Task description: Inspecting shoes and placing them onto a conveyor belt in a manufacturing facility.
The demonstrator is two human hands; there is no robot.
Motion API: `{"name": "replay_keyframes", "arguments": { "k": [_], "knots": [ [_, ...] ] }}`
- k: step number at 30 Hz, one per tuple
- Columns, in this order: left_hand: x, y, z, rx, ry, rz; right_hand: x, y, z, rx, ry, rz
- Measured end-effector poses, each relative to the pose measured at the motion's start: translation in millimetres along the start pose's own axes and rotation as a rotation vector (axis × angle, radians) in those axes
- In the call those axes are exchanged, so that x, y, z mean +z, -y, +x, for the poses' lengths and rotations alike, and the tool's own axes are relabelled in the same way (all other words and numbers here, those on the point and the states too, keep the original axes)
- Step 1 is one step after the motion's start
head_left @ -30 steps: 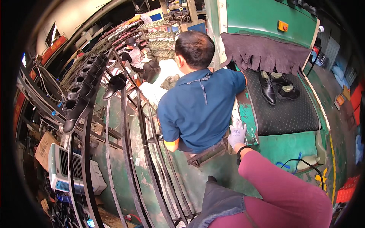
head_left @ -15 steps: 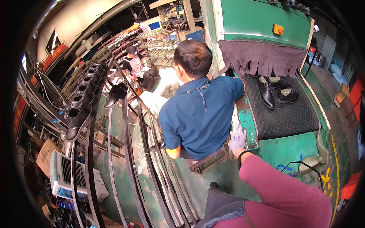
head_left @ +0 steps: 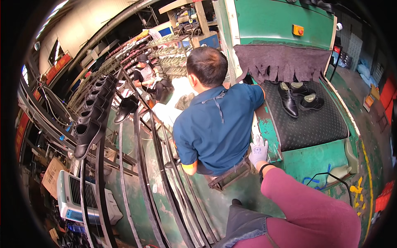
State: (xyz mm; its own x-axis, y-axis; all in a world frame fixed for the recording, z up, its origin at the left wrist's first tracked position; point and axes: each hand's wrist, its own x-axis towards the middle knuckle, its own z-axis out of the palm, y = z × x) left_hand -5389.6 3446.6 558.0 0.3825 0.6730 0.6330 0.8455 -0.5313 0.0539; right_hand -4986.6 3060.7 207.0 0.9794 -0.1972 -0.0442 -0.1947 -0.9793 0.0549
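My right hand (head_left: 259,151), in a pale glove with a black band at the wrist, lies flat with its fingers stretched out on the green metal edge (head_left: 268,134) of a conveyor machine. Nothing is in it. My left hand is out of the picture. Beside the right hand runs the dark, studded conveyor belt (head_left: 310,130). Several black leather shoes (head_left: 289,101) stand on the belt, just out from under a ragged dark cloth curtain (head_left: 285,62). Directly ahead sits a co-worker (head_left: 217,128) in a blue shirt, back to me, one arm reaching toward the machine.
Long dark rack rails (head_left: 144,186) stretch along the left, with a row of black shoes (head_left: 89,134) on them. An air cooler (head_left: 84,198) stands at the lower left. A second person (head_left: 147,76) sits further back near shelves of shoes. A red-and-yellow button box (head_left: 297,30) is on the machine.
My view has shifted slightly, so the racks and machine sit a little differently. My right hand stays on the metal edge. The far person's posture has changed a little.
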Motion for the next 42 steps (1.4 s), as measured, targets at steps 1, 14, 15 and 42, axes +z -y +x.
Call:
{"name": "replay_keyframes", "arguments": {
  "k": [1, 14, 15, 42],
  "knots": [
    [-0.7, -0.7, -0.8, 0.0, -0.002, -0.003, 0.1, -0.1, -0.1, 0.001, 0.001, 0.007],
    [4.1, 4.6, 0.9, 0.022, -0.058, 0.018, 7.2, -0.7, -0.8, -0.02, -0.131, 0.092],
    [5.6, 6.7, 1.3, -0.01, -0.034, 0.06, 7.4, -0.6, -1.0, -0.021, -0.147, 0.091],
    [10.5, 10.6, 4.5, -0.101, 0.052, -0.017, 14.9, 0.4, 3.5, -0.032, -0.133, 0.057]
  ]
}}
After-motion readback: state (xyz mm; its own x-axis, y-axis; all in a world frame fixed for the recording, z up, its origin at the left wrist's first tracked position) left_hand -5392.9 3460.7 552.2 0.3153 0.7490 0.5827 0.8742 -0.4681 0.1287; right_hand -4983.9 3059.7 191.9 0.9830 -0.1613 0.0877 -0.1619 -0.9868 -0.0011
